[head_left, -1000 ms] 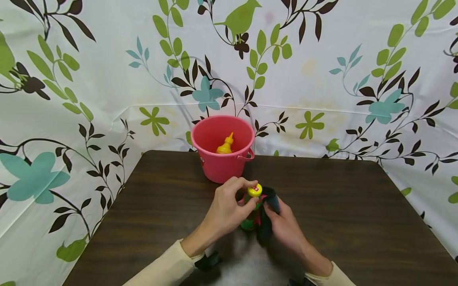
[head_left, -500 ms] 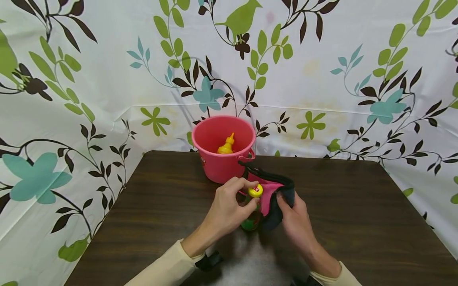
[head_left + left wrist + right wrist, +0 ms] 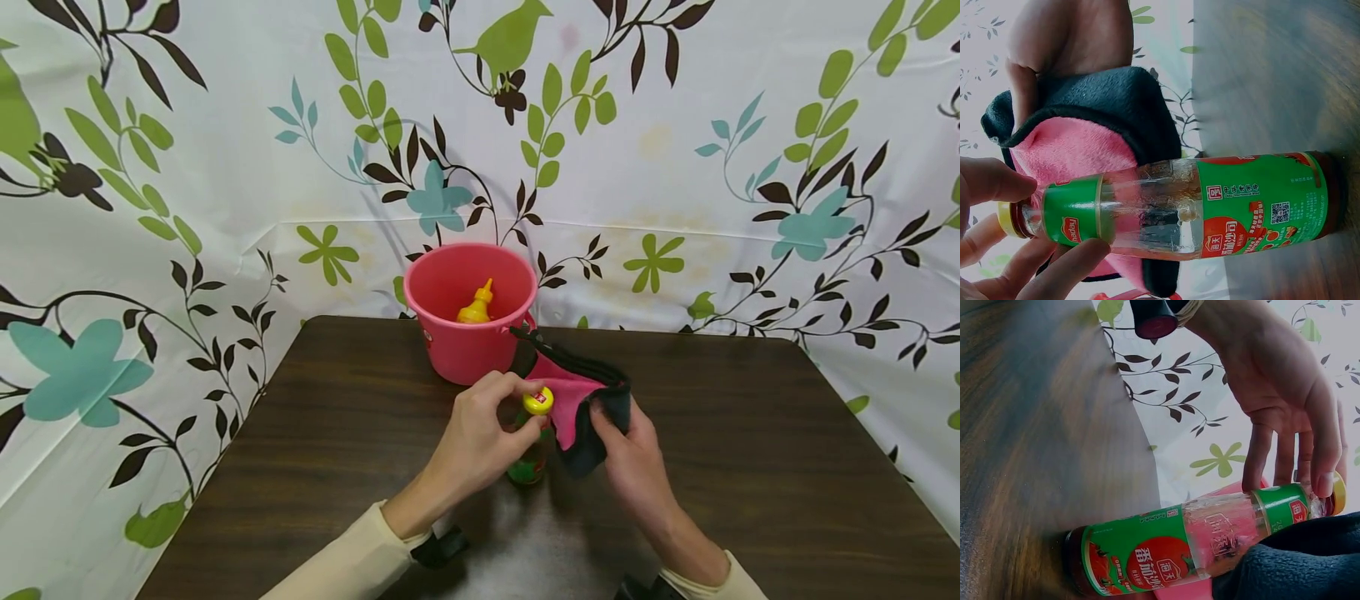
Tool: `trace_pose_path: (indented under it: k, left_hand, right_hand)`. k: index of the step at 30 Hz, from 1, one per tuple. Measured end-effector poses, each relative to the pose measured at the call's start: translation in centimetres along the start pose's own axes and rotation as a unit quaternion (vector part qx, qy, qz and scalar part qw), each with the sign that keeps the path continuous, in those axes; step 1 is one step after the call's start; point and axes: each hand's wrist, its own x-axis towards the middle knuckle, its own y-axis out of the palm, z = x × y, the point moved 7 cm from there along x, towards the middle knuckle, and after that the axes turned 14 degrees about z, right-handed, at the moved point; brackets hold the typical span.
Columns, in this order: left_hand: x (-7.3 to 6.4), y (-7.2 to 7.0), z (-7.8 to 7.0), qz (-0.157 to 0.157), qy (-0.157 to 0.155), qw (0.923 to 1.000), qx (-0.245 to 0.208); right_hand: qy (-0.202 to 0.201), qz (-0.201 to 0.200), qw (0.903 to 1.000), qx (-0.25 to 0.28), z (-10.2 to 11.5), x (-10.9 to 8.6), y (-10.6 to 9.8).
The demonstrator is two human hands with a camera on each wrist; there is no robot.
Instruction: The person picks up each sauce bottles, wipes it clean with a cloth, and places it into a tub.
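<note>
A glass ketchup bottle [image 3: 528, 468] with green labels and a yellow cap [image 3: 538, 402] stands upright on the table. My left hand [image 3: 480, 433] grips its neck just under the cap, thumb and fingers on opposite sides. In the left wrist view the bottle's [image 3: 1260, 206] clear upper part shows between two green labels. My right hand [image 3: 637, 462] holds a folded cloth [image 3: 572, 398], pink on one side and dark grey on the other with black edging. The cloth hangs right beside the bottle, and the right hand's fingers are partly hidden behind it.
Behind the hands, near the table's [image 3: 712, 417] far edge, a pink bucket [image 3: 465, 354] holds a yellow bottle [image 3: 474, 310] with a pointed nozzle. A patterned curtain [image 3: 637, 125] hangs close behind the table.
The right hand has drawn the cloth away from the bottle to the right, and more of its pink side now shows. The left hand and bottle have stayed in place.
</note>
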Motion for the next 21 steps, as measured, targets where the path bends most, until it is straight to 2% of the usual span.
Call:
trace_pose_path:
  k: [6, 12, 21]
  left_hand:
    - [0.0, 0.0, 0.0, 0.001, 0.001, 1.0, -0.003]
    - [0.0, 0.0, -0.1, 0.001, -0.002, 1.0, 0.001]
    - [0.0, -0.1, -0.4, -0.007, 0.015, 0.9996, 0.024]
  right_hand:
    - [-0.003, 0.045, 0.9988, 0.017, 0.0, -0.1, 0.9]
    - [-0.01, 0.066, 0.9973, 0.032, 0.1, 0.1, 1.6]
    - [-0.007, 0.086, 0.9963, -0.004, -0.2, 0.5, 2.1]
